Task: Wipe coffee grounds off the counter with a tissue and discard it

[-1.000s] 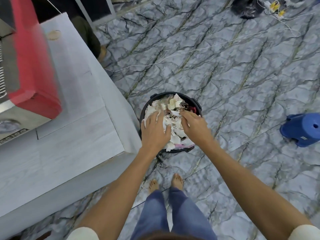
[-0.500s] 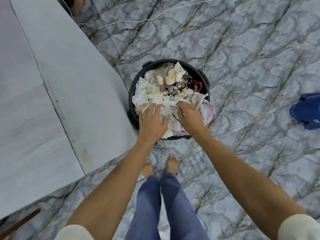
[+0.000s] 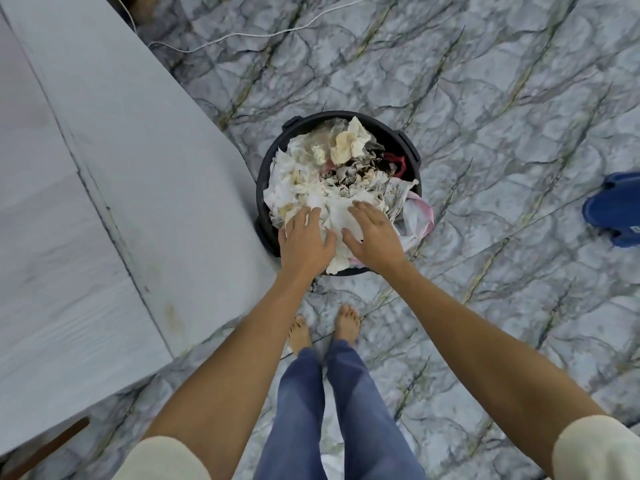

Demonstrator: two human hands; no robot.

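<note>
- Since half a second ago both hands have flattened out: the fingers that were curled into the paper now lie spread, palms down, on top of the heap in the bin [image 3: 410,147]. The view has also tipped further down, so the red machine seen a second ago is out of sight and only a bare stretch of the table [image 3: 86,202] remains at the left.
- The left hand [image 3: 304,240] rests on the near-left of the heap, its grip released, nothing pinched between the fingers.
- The right hand [image 3: 375,239] lies just beside it, likewise slack and open, pressing on a white sheet.
- The tissue [image 3: 337,220] most likely is that crumpled white sheet between and under the two hands, touching both; among so many similar scraps I cannot tell for certain which piece it is.
- The bin is heaped above its rim, and a pink-edged plastic bag [image 3: 417,216] spills over the near-right side onto the floor [image 3: 485,98].
- In my judgement the discard is almost done: the tissue sits in the bin and the hands are tamping it down.
- The risk is that the overfull pile springs back and sheds paper once the hands lift.
</note>
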